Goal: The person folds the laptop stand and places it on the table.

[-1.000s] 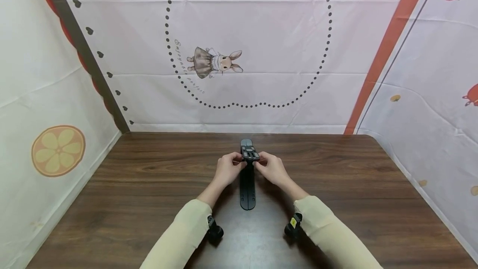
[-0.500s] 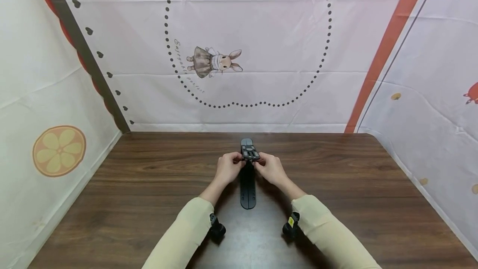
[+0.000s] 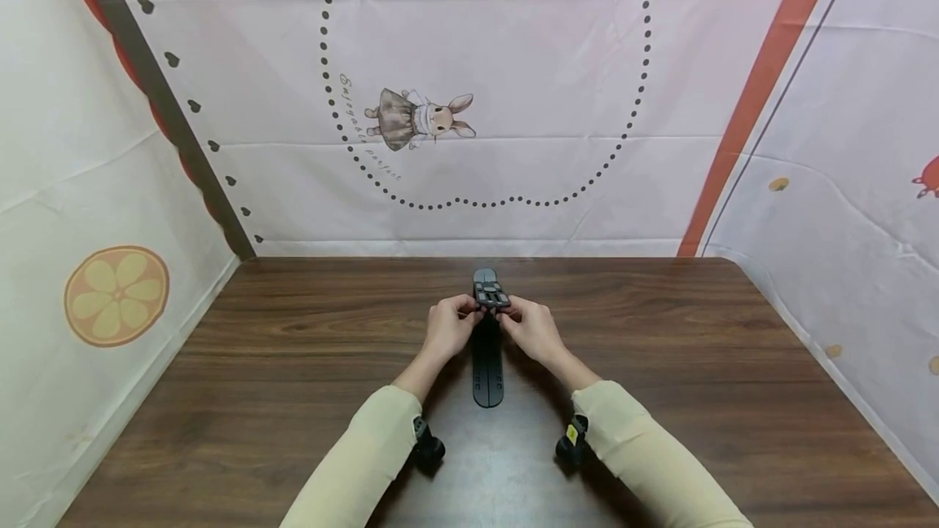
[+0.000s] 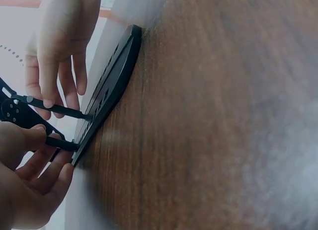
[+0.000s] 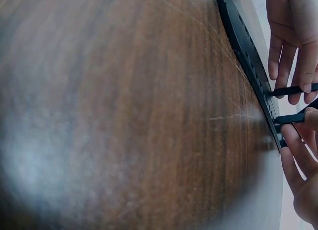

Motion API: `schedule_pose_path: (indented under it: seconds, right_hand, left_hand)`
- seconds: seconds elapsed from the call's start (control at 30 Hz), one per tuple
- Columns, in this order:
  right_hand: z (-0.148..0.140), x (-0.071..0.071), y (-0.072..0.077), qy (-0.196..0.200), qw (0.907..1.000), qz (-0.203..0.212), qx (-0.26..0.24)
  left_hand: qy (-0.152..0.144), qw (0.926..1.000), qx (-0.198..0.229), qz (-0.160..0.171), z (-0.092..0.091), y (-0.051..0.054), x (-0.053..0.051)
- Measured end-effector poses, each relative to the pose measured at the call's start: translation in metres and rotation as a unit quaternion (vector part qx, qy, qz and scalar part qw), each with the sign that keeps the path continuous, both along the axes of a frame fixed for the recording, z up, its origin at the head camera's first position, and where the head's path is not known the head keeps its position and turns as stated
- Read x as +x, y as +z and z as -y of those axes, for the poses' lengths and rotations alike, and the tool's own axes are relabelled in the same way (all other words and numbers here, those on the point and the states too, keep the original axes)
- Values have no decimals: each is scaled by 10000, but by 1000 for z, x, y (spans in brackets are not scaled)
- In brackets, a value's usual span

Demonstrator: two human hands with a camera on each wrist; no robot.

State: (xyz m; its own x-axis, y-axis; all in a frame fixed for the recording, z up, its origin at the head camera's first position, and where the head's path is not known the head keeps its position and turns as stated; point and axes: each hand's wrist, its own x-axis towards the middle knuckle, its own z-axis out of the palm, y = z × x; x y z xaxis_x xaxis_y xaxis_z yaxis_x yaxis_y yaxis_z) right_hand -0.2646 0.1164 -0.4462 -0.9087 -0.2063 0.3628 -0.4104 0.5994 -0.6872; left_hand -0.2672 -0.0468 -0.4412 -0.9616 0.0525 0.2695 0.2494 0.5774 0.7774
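A black folding stand (image 3: 487,373) lies near the table's far side, its long rounded base flat on the wood. Its raised top part (image 3: 491,293) carries grey pads. From the left, my left hand (image 3: 449,326) pinches one slim strut of the stand between thumb and fingers. The other strut is pinched by my right hand (image 3: 533,328) on the opposite side. In the left wrist view both struts (image 4: 62,143) meet the slotted base (image 4: 107,91). The right wrist view shows the right hand (image 5: 303,163) below the left hand (image 5: 293,36). The hinge is partly hidden by the fingers.
A dark brown wooden table (image 3: 308,381) spreads around the stand. White printed cloth (image 3: 513,63) hangs behind the table and at both sides. Small black cameras (image 3: 429,451) sit at both wrists.
Both hands keep their hold on the stand. The raised top part and the hands appear slightly higher in view, along with the whole scene. No clear change in the stand shows.
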Motion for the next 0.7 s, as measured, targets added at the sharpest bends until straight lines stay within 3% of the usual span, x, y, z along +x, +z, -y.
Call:
schedule_pose_path:
  seconds: [0.17, 0.7]
  right_hand:
    - [1, -1, 0, 5, 9998, -186, -37]
    - [0, -7, 2, -138, 9997, -181, 73]
  left_hand:
    - [48, 10000, 74, -35, 0, 1, 0]
    - [174, 9997, 152, 48, -1, 1, -4]
